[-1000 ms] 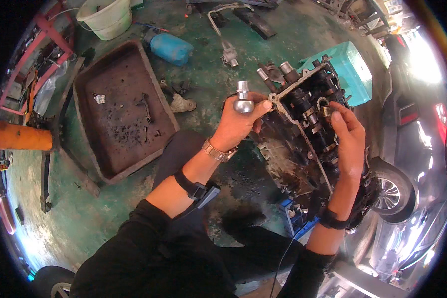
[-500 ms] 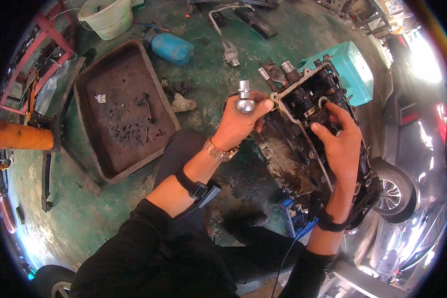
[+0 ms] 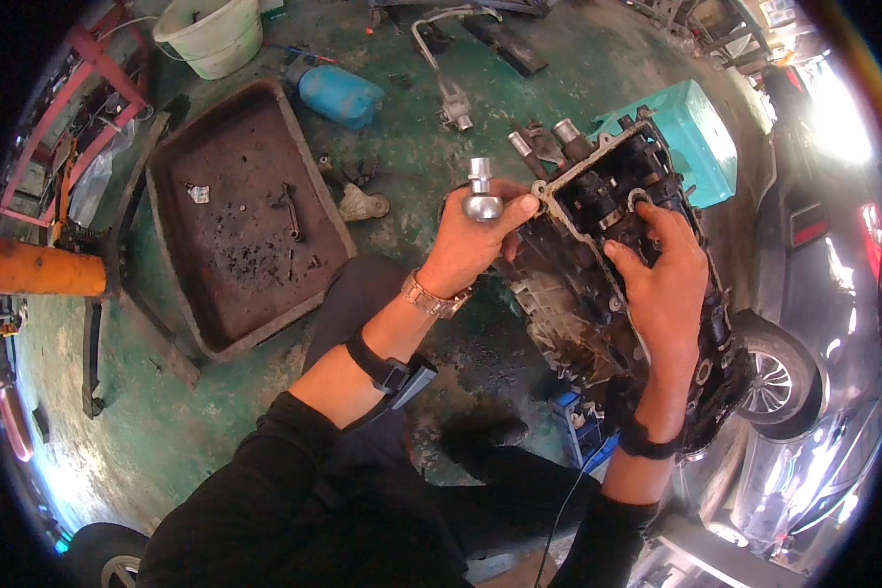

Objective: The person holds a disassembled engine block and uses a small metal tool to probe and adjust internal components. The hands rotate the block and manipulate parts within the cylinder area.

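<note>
Both hands are at the opened engine, between two and three o'clock: the right hand reaches in, half-curled, its grip unclear; the left hand, thumb beside the engine's corner, appears to grip a round-headed silver tool near one o'clock. Loosened, the tool could drop into the engine; anything turning inside might pinch the right hand. Stained green floor spreads around, with a car at three, a tray at ten, a blue bottle at eleven.
</note>
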A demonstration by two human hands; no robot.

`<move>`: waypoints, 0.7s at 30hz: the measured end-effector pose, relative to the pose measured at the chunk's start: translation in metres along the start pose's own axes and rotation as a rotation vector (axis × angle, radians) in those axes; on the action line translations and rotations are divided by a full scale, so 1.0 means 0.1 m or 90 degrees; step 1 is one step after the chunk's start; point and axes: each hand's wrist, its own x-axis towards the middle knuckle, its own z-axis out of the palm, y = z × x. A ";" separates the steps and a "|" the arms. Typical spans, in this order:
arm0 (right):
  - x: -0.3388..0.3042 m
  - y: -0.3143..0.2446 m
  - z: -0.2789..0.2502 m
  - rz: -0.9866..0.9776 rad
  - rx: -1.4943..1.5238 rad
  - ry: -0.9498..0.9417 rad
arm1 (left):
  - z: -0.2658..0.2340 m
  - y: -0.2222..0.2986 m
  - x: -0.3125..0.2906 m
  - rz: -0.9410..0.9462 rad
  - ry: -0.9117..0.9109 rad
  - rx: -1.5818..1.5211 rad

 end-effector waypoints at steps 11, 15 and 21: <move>-0.06 0.07 0.03 0.119 0.123 0.004 | 0.01 0.02 0.00 -0.006 0.002 -0.008; -0.06 0.11 0.08 0.063 0.114 -0.002 | 0.01 0.02 0.00 -0.005 0.001 -0.005; -0.05 0.08 0.10 0.092 0.075 -0.019 | 0.01 0.03 -0.01 -0.003 0.009 0.003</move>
